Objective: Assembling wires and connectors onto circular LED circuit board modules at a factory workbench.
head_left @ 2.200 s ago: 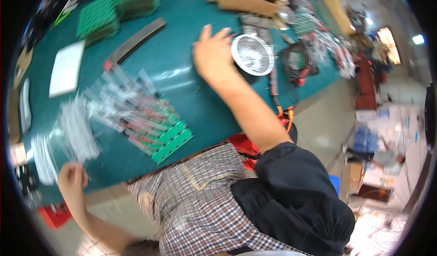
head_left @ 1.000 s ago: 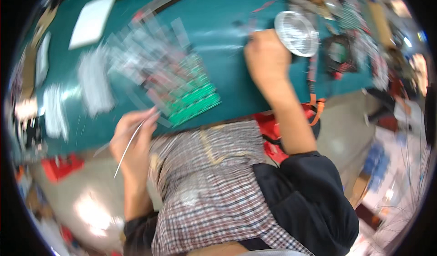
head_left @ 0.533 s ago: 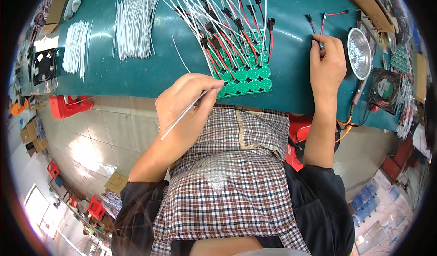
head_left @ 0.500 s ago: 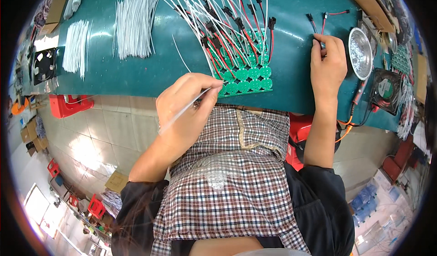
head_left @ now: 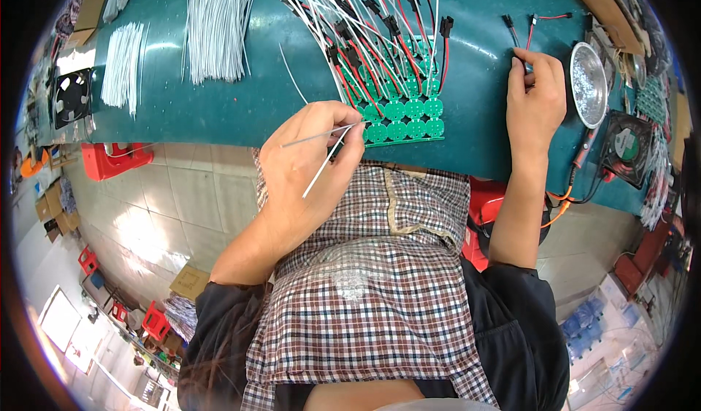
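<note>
My left hand (head_left: 303,148) is closed in a pinch on thin white wires (head_left: 318,175), whose loose ends stick out across the back of the hand. Its fingertips are at the near left corner of a green circuit board panel (head_left: 415,110) made of joined round boards. Rows of white wires and red-and-black leads with black connectors (head_left: 391,25) rise from the panel's far part. Farther right, my right hand (head_left: 537,100) has its fingers closed at the lower ends of red-and-black connector leads (head_left: 513,32); the fingers partly hide what they grip.
Bundles of white wires (head_left: 219,31) lie at left on the green table (head_left: 255,119), near a black fan (head_left: 71,98). Right of my right hand are a metal bowl (head_left: 588,86), a red-handled tool (head_left: 584,150) with an orange cord, and another fan (head_left: 624,148). Red stools (head_left: 117,161) stand below.
The white wires in my left hand have swung apart, now showing two separate ends. My right hand remains at the connector leads. The whole view has shifted slightly.
</note>
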A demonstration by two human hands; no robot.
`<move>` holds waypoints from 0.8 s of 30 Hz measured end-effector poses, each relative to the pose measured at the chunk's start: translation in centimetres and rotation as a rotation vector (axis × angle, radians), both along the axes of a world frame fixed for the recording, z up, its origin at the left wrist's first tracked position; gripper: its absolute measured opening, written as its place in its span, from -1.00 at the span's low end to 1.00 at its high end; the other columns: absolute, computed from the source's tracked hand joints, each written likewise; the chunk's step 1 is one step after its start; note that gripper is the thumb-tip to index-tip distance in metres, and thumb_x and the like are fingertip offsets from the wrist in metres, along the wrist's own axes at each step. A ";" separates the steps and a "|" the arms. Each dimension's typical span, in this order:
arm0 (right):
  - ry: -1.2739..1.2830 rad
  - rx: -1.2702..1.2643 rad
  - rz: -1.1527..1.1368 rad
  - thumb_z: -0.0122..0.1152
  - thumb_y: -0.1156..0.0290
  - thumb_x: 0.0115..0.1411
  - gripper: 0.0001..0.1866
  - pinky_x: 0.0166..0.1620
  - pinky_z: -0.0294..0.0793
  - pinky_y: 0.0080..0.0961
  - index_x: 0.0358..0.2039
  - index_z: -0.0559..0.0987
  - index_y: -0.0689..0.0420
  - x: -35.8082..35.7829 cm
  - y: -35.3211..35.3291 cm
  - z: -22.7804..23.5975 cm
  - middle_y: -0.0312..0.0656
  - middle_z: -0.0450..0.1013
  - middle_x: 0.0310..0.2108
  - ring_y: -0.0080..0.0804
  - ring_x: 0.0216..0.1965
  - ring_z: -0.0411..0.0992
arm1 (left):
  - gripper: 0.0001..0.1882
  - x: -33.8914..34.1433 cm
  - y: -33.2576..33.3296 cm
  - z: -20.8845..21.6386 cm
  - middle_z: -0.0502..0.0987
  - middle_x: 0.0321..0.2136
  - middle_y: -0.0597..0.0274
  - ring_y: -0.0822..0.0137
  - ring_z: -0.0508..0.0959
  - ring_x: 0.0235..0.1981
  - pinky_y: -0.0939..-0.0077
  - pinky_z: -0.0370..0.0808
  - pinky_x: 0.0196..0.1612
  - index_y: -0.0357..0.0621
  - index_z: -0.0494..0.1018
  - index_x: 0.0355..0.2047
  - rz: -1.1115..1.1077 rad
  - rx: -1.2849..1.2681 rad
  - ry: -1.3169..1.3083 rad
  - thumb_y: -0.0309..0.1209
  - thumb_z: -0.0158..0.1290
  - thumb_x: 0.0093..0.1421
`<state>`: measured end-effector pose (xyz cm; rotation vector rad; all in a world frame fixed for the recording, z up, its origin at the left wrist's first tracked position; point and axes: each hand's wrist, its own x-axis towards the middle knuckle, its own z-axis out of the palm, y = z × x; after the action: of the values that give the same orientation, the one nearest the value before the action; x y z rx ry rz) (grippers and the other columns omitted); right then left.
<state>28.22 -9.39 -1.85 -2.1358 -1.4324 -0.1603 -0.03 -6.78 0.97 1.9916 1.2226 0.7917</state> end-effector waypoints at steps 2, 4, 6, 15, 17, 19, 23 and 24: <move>-0.001 0.001 0.000 0.27 0.49 0.18 -0.88 -0.37 0.49 -0.44 -0.26 0.66 0.14 0.0 0.0 0.0 -0.24 0.49 -0.30 -0.40 -0.48 0.48 | -0.81 0.1 -0.1 -0.2 0.60 -0.43 0.24 0.36 0.65 -0.46 0.52 0.59 -0.43 -0.16 0.48 -0.35 0.002 0.018 0.006 -0.61 0.26 0.06; -0.003 0.002 0.000 0.27 0.49 0.18 -0.88 -0.37 0.49 -0.44 -0.25 0.66 0.14 0.1 0.0 -0.1 -0.25 0.49 -0.30 -0.40 -0.48 0.47 | -0.80 0.2 -0.1 -0.5 0.60 -0.43 0.24 0.36 0.65 -0.46 0.52 0.58 -0.44 -0.15 0.48 -0.35 0.004 0.037 0.011 -0.61 0.26 0.06; -0.012 0.009 0.008 0.27 0.49 0.18 -0.88 -0.37 0.49 -0.44 -0.26 0.66 0.14 0.3 0.0 -0.2 -0.25 0.49 -0.30 -0.40 -0.48 0.47 | -0.79 0.2 -0.1 -0.6 0.60 -0.43 0.25 0.37 0.65 -0.47 0.53 0.55 -0.46 -0.14 0.47 -0.33 -0.006 0.066 0.039 -0.62 0.26 0.06; 0.105 0.031 0.000 0.26 0.53 0.14 -0.78 -0.35 0.48 -0.43 -0.16 0.63 0.18 0.3 -0.3 0.5 -0.20 0.48 -0.29 -0.44 -0.52 0.43 | -0.79 1.1 -0.1 0.4 0.63 -0.44 0.26 0.38 0.65 -0.49 0.53 0.54 -0.44 -0.16 0.51 -0.30 0.014 -0.018 0.062 -0.55 0.30 0.07; 0.126 0.018 -0.031 0.29 0.52 0.12 -0.77 -0.34 0.47 -0.43 -0.18 0.63 0.20 0.5 -0.6 1.1 -0.19 0.47 -0.29 -0.44 -0.53 0.41 | -0.79 1.0 -0.1 0.4 0.64 -0.44 0.27 0.39 0.67 -0.47 0.53 0.56 -0.43 -0.18 0.54 -0.27 0.024 -0.057 0.078 -0.54 0.30 0.08; 0.161 -0.082 -0.104 0.31 0.50 0.09 -0.78 -0.34 0.45 -0.42 -0.21 0.63 0.23 0.6 -1.1 2.0 -0.20 0.46 -0.30 -0.44 -0.55 0.39 | -0.78 0.7 -0.3 -0.1 0.66 -0.41 0.25 0.38 0.69 -0.45 0.54 0.59 -0.40 -0.18 0.55 -0.24 0.052 -0.043 0.044 -0.54 0.30 0.10; 0.165 -0.185 -0.192 0.31 0.43 0.12 -0.83 -0.32 0.46 -0.35 -0.31 0.62 0.25 1.0 -1.3 2.2 -0.15 0.50 -0.39 -0.32 -0.53 0.43 | -0.84 0.8 -0.4 0.2 0.66 -0.41 0.16 0.34 0.70 -0.44 0.55 0.62 -0.38 -0.18 0.52 -0.30 0.068 -0.050 0.015 -0.56 0.27 0.13; 0.166 -0.187 -0.191 0.31 0.43 0.12 -0.83 -0.32 0.46 -0.35 -0.31 0.62 0.25 1.1 -1.3 2.1 -0.15 0.50 -0.39 -0.32 -0.53 0.43 | -0.84 0.8 -0.4 0.3 0.66 -0.41 0.16 0.34 0.70 -0.44 0.55 0.62 -0.38 -0.18 0.52 -0.30 0.069 -0.051 0.016 -0.56 0.27 0.13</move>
<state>29.31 -10.68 0.26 -2.3755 -1.1886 0.0818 0.74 -7.21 1.27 1.9272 1.3146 0.7713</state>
